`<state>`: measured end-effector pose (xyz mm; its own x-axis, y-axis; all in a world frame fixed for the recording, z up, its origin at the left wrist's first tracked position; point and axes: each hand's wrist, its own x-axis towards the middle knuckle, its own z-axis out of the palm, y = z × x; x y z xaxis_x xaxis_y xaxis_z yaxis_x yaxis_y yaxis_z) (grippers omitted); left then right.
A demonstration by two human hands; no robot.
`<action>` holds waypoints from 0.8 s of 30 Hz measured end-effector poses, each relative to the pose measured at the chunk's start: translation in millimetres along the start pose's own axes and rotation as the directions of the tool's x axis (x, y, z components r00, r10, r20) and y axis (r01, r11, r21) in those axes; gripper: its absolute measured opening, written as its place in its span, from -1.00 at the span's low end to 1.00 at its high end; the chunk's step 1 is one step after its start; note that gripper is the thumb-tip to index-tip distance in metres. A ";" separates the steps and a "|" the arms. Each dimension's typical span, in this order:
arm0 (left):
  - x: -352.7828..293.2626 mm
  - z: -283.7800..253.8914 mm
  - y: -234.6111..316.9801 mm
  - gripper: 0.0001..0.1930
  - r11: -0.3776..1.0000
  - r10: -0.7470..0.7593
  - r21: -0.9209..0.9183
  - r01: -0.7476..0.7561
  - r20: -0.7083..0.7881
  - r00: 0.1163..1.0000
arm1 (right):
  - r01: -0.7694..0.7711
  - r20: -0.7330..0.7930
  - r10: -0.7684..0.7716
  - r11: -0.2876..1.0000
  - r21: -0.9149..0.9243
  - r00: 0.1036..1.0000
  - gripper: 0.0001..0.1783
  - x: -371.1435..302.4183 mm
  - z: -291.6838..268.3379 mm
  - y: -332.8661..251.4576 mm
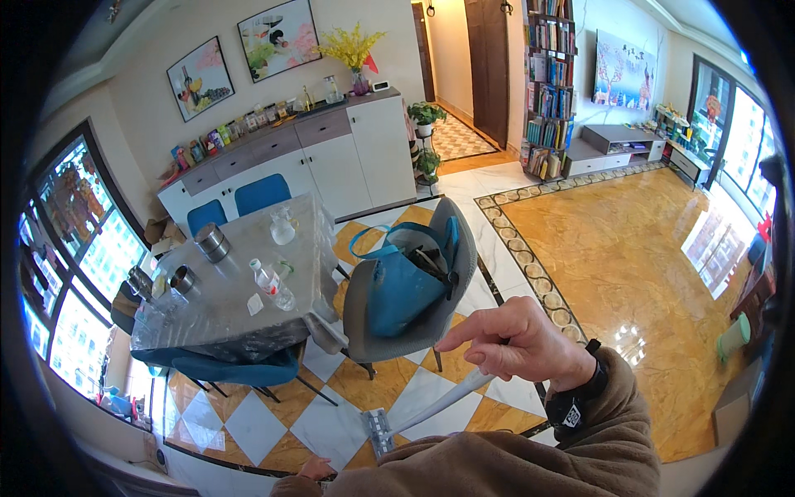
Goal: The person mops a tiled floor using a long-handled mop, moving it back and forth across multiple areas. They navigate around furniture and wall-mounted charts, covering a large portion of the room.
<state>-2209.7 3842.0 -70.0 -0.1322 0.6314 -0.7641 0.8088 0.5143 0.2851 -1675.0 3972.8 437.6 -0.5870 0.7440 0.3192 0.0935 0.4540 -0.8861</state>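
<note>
A flat mop slants across the chequered floor, its pale handle rising to my right hand. That hand is closed around the handle's upper part, with the index finger pointing left. Grey and rectangular, the mop head lies on the tiles below the dining chairs. My left hand shows only in part at the lower edge, beside the brown sleeve; its fingers are too hidden to read. Closest to my right hand stands a grey chair with a blue tote bag on its seat, dark items showing in the opening.
To the left is a dining table under a grey cover, with a plastic bottle, a metal canister and a glass jug. A blue chair is pushed against its near side. A white sideboard and a bookshelf line the wall.
</note>
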 end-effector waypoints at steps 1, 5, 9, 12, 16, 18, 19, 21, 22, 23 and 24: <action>-8.3 3.8 -9.9 -0.52 1.000 0.014 0.024 -0.013 -0.034 0.999 | -0.010 -0.004 0.010 0.999 0.034 1.000 -0.77 3.0 1.5 -0.5; -18.2 16.3 -17.6 -0.61 0.966 0.202 0.195 -0.172 -0.148 0.968 | -0.029 -0.061 0.032 0.998 0.056 0.998 -0.72 9.8 8.9 -3.6; 8.1 17.9 15.7 -0.48 0.936 0.338 -0.070 -0.346 -0.100 0.936 | -0.155 -0.153 0.146 0.987 -0.047 0.977 -0.74 4.1 14.4 11.8; 23.0 17.3 65.4 -0.33 0.799 0.556 -0.203 -0.566 -0.105 0.824 | 0.003 -0.340 -0.026 0.998 -0.068 0.940 -0.71 -4.8 31.9 35.0; 7.0 24.1 183.8 -0.09 0.604 0.795 0.032 -0.796 -0.086 0.600 | 0.042 -0.454 -0.084 0.994 -0.102 0.887 -0.64 -14.5 52.4 31.9; -19.1 43.9 238.3 -0.14 0.367 0.918 -0.099 -0.925 -0.122 0.377 | 0.144 -0.371 -0.208 0.970 -0.195 0.905 -0.61 -22.2 65.8 20.1; -24.9 52.6 258.5 -0.20 0.264 0.941 -0.186 -0.946 -0.166 0.295 | 0.132 -0.381 -0.220 0.961 -0.243 0.898 -0.59 -24.8 72.1 15.6; -37.9 68.3 282.3 -0.48 0.377 0.885 -0.248 -0.892 -0.187 0.426 | 0.160 -0.301 -0.210 0.970 -0.183 0.930 -0.63 -25.8 77.8 8.7; -39.1 69.4 289.4 -0.61 0.431 0.855 -0.286 -0.856 -0.173 0.489 | 0.171 -0.297 -0.232 0.961 -0.217 0.926 -0.64 -24.9 77.2 7.3; -42.2 74.2 291.0 -0.70 0.457 0.828 -0.254 -0.853 -0.228 0.512 | 0.179 -0.292 -0.251 0.951 -0.253 0.923 -0.64 -23.4 76.5 8.6; -42.9 75.5 292.1 -0.79 0.499 0.797 -0.236 -0.834 -0.254 0.548 | 0.162 -0.275 -0.189 0.980 -0.118 0.943 -0.67 -19.3 72.4 9.6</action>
<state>-1924.4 3921.3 2.4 0.4267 0.9033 -0.0445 0.3785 -0.1337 0.9159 -1721.0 3927.3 398.7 -0.3495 0.7504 0.5610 0.0910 0.6231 -0.7768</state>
